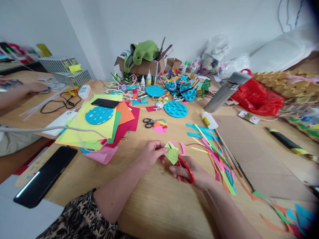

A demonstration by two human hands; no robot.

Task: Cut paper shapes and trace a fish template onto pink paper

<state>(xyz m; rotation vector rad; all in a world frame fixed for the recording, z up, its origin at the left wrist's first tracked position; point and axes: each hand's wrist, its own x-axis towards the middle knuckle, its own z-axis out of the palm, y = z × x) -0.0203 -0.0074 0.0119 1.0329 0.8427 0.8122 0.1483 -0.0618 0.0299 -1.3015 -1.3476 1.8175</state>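
Near the centre of the frame, over the desk (159,199), the left hand (154,152) pinches a small piece of green paper (171,154) between thumb and fingers, while the right hand (188,171) is closed around the handles of the red scissors (191,177), just below and right of it. The blades are mostly hidden by the paper, so how far they are parted cannot be told. With the left fingertips so near the blades, a slip or a long snip could nick a finger; because the piece is small and pinched at one side, it might bend or twist and the cut wander off line. The pink scraps (182,149) just beyond could be swept off by a sleeve or mixed with fresh offcuts. As for writing, the glue bottle (209,120) right of centre bears a yellow label too small to read, the card (248,117) at right shows red marks but no legible words, and no brand can be made out.
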